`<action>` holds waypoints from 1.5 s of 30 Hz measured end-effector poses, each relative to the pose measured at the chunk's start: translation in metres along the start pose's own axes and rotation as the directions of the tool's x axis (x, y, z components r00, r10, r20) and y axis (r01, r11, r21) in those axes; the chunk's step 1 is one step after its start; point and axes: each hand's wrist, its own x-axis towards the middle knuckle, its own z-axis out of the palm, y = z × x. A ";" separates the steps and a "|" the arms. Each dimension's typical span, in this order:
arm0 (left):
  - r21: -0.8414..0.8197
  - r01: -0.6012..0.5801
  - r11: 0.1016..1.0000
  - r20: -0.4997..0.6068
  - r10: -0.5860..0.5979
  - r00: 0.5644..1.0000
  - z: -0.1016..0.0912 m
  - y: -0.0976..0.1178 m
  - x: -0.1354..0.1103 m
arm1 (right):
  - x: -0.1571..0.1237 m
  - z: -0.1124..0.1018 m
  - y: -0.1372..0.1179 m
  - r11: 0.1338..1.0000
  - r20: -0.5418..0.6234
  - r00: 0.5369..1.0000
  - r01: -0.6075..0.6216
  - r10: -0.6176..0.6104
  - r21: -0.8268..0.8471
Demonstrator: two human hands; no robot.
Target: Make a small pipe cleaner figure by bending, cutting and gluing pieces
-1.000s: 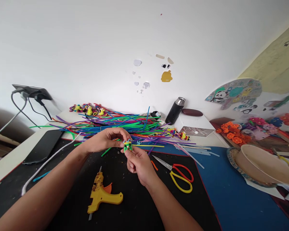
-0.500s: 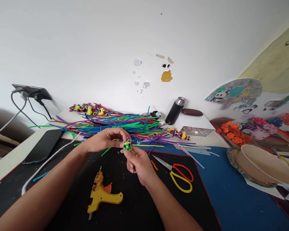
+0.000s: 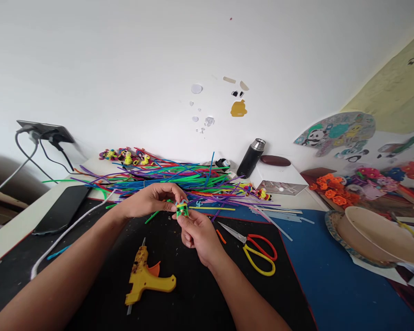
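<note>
A small green figure (image 3: 182, 211) with a yellow band, a blue top and dark eye spots is held up above the black mat. My left hand (image 3: 156, 201) pinches its upper left side between thumb and fingers. From below and to the right, my right hand (image 3: 197, 230) grips its lower part, thumb in front. Fingers cover its sides and back. A yellow glue gun (image 3: 146, 276) lies on the mat below my hands. Scissors (image 3: 253, 248) with one red and one yellow handle lie right of my right hand, blades pointing toward it.
Many coloured pipe cleaners (image 3: 172, 177) spread behind my hands. A black phone (image 3: 62, 209) and a white cable (image 3: 67, 234) lie at left. At the back right stand a black flask (image 3: 250, 158) and a white box (image 3: 278, 177). A bowl (image 3: 382, 232) sits at far right.
The figure has tipped very slightly between my fingers. Both hands keep their hold, and nothing else has visibly moved.
</note>
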 end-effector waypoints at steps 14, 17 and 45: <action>-0.017 0.021 1.000 -0.002 -0.021 1.000 0.001 0.000 0.000 | 0.000 0.000 0.000 1.000 -0.012 1.000 -0.009 0.009 0.000; -0.024 0.022 0.999 -0.004 -0.022 1.000 0.001 0.001 0.001 | 0.000 0.000 0.000 1.000 -0.011 1.000 -0.008 0.008 0.002; -0.175 0.113 0.978 -0.059 -0.125 0.990 -0.006 -0.007 -0.004 | 0.000 -0.001 -0.002 1.000 -0.014 1.000 0.008 -0.008 -0.005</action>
